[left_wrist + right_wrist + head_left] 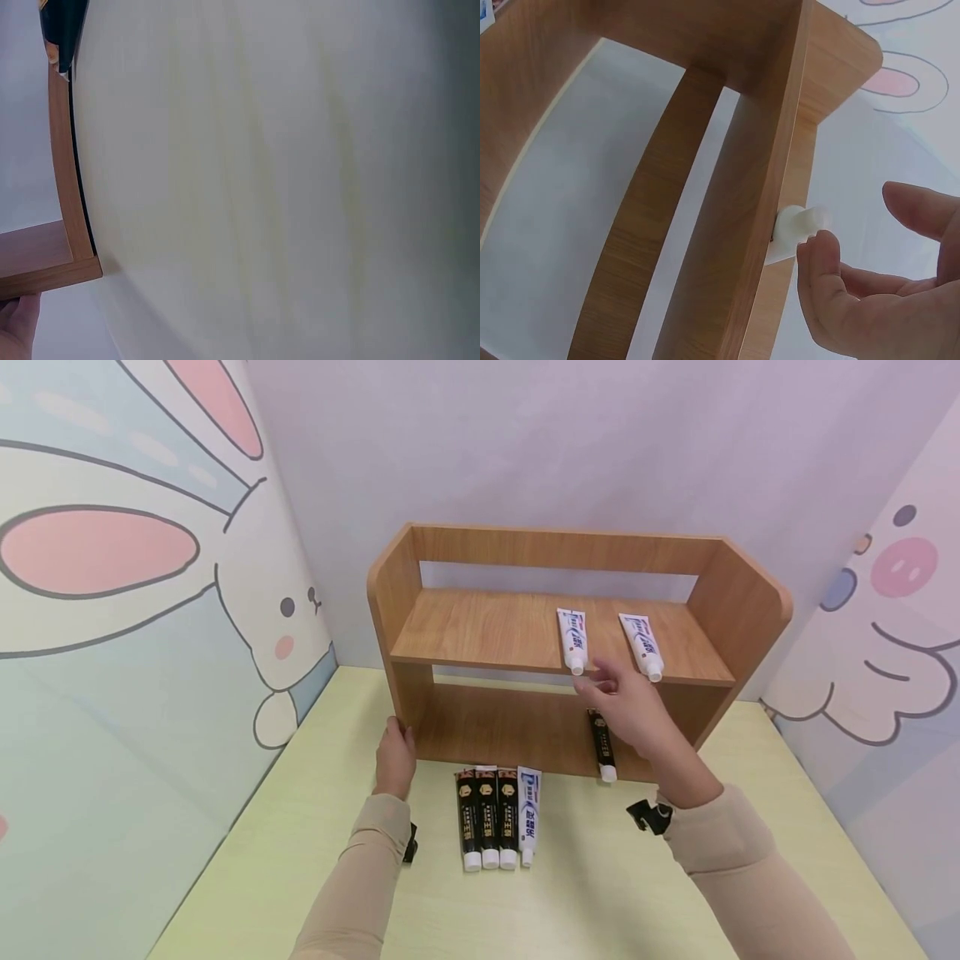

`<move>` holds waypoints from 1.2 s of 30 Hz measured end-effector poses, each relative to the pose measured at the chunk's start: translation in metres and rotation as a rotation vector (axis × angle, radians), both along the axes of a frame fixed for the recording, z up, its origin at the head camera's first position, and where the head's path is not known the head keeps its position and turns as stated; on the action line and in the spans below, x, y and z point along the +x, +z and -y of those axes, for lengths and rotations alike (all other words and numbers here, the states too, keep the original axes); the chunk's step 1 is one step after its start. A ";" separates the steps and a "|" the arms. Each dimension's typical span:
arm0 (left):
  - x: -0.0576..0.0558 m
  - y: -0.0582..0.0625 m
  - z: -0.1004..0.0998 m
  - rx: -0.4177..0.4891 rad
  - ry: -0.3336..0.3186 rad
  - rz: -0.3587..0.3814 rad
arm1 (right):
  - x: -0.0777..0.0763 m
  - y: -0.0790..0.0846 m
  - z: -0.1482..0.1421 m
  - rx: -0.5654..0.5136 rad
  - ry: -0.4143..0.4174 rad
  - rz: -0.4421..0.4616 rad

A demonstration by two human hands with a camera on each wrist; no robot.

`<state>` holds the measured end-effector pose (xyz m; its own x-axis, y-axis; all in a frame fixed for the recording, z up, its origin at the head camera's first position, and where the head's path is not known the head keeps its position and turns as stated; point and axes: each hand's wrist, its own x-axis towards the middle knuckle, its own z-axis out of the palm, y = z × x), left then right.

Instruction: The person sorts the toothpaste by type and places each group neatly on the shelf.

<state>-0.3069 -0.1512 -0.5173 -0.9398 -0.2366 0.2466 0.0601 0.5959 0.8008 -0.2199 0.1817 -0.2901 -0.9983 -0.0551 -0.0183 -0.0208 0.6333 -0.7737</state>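
A two-tier wooden shelf [487,627] stands on the table. My left hand [395,760] grips the lower front of its left side panel; the left wrist view shows only part of that hand [16,330] against the panel. My right hand [626,706] is at the upper board's front edge, thumb and fingers apart. Its fingertips are by the white cap [799,223] of a white toothpaste tube [573,639]; whether they touch it I cannot tell. Another white toothpaste tube [642,643] lies to the right. Below, a black toothpaste tube [602,743] lies on the lower board.
On the table before the shelf, several tubes lie side by side, caps toward me: black toothpaste tubes [487,818] and one white toothpaste tube [528,814] at their right. Walls with cartoon animals [277,610] stand left and right of the pale yellow table [300,827].
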 end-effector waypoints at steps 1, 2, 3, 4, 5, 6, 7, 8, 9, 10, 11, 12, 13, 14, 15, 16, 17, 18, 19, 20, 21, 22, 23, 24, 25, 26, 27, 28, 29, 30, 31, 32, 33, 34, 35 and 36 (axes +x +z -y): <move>0.000 0.000 0.000 0.000 0.000 0.001 | 0.001 -0.001 0.000 -0.001 -0.001 0.000; 0.000 0.001 0.000 -0.001 -0.001 0.001 | 0.002 -0.002 0.000 -0.002 -0.001 -0.002; 0.000 0.001 0.000 -0.001 -0.001 0.001 | 0.003 -0.003 0.000 -0.002 0.000 -0.004; 0.001 0.002 0.000 -0.003 -0.001 0.001 | 0.004 -0.005 0.000 -0.003 -0.001 -0.005; 0.001 0.002 0.000 -0.004 0.001 0.002 | 0.005 -0.006 0.000 -0.003 0.000 -0.006; 0.001 0.002 0.000 -0.006 0.001 0.002 | 0.006 -0.008 0.000 -0.003 0.002 -0.008; 0.001 0.002 0.000 -0.004 0.002 0.004 | 0.007 -0.009 0.000 -0.007 0.002 -0.009; 0.001 0.003 0.000 -0.005 0.002 0.008 | 0.008 -0.011 0.001 -0.007 0.002 -0.009; 0.001 0.003 0.000 -0.003 0.004 0.010 | 0.010 -0.013 0.001 -0.009 0.004 -0.009; 0.001 0.003 0.000 -0.005 0.003 0.013 | 0.011 -0.015 0.001 -0.011 0.009 -0.010; 0.001 0.003 0.000 -0.003 0.004 0.015 | 0.012 -0.017 0.001 -0.012 0.013 -0.013; 0.001 0.002 0.000 -0.004 0.005 0.016 | 0.013 -0.019 0.001 -0.015 0.016 -0.015; 0.001 0.002 0.000 -0.003 0.005 0.018 | 0.014 -0.021 0.001 -0.019 0.019 -0.015; 0.001 0.002 0.000 -0.006 0.005 0.018 | 0.015 -0.022 0.002 -0.020 0.022 -0.015; 0.001 0.002 0.000 -0.006 0.005 0.020 | 0.016 -0.024 0.002 -0.021 0.023 -0.013; 0.001 0.002 0.000 -0.006 0.004 0.023 | 0.017 -0.025 0.003 -0.020 0.022 -0.012; 0.001 0.002 0.000 -0.006 0.005 0.025 | 0.018 -0.026 0.003 -0.018 0.022 -0.011; 0.001 0.001 0.001 -0.005 0.003 0.030 | 0.019 -0.027 0.004 -0.019 0.022 -0.010; 0.001 0.002 0.001 -0.002 0.002 0.034 | 0.019 -0.029 0.004 -0.021 0.022 -0.010; 0.002 0.002 0.000 -0.002 0.002 0.039 | 0.020 -0.030 0.005 -0.020 0.024 -0.014; 0.002 0.002 0.000 0.002 0.001 0.043 | 0.020 -0.031 0.005 -0.023 0.026 -0.018; 0.002 0.002 0.000 0.004 0.002 0.045 | 0.021 -0.032 0.006 -0.026 0.030 -0.024; 0.002 0.002 0.000 0.006 0.003 0.046 | 0.021 -0.033 0.007 -0.027 0.032 -0.028; 0.003 0.003 0.000 0.008 0.004 0.046 | 0.021 -0.034 0.007 -0.030 0.032 -0.029; 0.003 0.003 -0.001 0.010 0.002 0.045 | 0.022 -0.036 0.008 -0.032 0.031 -0.030; 0.003 0.003 -0.001 0.010 0.003 0.043 | 0.022 -0.037 0.009 -0.034 0.029 -0.028; 0.002 0.003 -0.001 0.012 0.003 0.042 | 0.022 -0.038 0.009 -0.035 0.027 -0.023; 0.002 0.003 -0.001 0.013 0.002 0.040 | 0.023 -0.040 0.010 -0.037 0.025 -0.018; 0.002 0.003 -0.001 0.014 0.003 0.039 | 0.023 -0.041 0.010 -0.040 0.024 -0.012; 0.002 0.003 -0.001 0.014 0.003 0.039 | 0.023 -0.042 0.011 -0.046 0.022 -0.006; 0.001 0.003 -0.001 0.015 0.002 0.039 | 0.024 -0.043 0.012 -0.052 0.021 0.000; 0.001 0.003 -0.001 0.015 0.003 0.039 | 0.024 -0.044 0.012 -0.059 0.022 0.007; 0.001 0.003 -0.001 0.017 0.000 0.040 | 0.024 -0.045 0.013 -0.063 0.022 0.014; 0.001 0.003 -0.001 0.020 -0.001 0.043 | 0.024 -0.046 0.013 -0.068 0.022 0.021; 0.001 0.003 -0.001 0.022 -0.003 0.044 | 0.024 -0.047 0.014 -0.070 0.025 0.027; 0.001 0.003 -0.001 0.025 -0.005 0.046 | 0.024 -0.049 0.014 -0.072 0.028 0.032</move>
